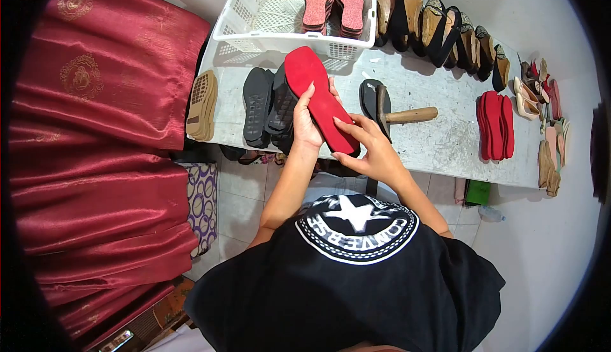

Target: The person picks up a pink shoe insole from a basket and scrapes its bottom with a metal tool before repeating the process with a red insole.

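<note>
Red sole (318,97): heel end covered by the right hand (372,151), near edge by the left hand (307,123). Black soles (270,107): partly hidden behind that hand. Basket (254,18): far rim cut off by the top edge. Items at the bench's right end (550,135): too small to identify.

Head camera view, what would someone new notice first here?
Probably the red sole at centre, held over the white table by the left hand with the right hand at its lower end. Next, the red satin cloth filling the left side. Then the white basket with pink soles at the top, and the hammer just right of the hands.
</note>
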Demonstrator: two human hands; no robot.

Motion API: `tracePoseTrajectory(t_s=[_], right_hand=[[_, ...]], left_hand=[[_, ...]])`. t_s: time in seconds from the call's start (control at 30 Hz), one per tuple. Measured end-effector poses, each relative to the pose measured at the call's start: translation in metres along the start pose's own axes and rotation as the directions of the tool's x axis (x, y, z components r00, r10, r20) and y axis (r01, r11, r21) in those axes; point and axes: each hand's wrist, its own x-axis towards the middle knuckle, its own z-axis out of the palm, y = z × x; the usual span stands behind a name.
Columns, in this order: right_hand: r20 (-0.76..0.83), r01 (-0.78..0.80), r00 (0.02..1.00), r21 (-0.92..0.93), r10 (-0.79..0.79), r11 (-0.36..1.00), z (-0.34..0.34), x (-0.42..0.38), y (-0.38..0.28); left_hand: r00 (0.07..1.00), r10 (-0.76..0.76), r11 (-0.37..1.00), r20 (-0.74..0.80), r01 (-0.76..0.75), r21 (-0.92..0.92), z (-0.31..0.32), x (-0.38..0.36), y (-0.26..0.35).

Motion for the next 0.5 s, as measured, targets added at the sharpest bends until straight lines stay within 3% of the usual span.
tracePoseTrajectory(t_s=[0.43,0.5], right_hand=[[-0.086,0.093,0.990,-0.164,-0.108,0.982,-0.009,0.001,0.000],[-0.100,0.135,0.983,-0.180,-0.154,0.974,-0.012,0.001,0.002]], left_hand=[[0.990,-0.084,0.996,0.113,0.082,0.025,0.010,0.010,0.005],[0.996,-0.028,1.000,0.091,0.027,0.009,0.017,0.010,0.004]])
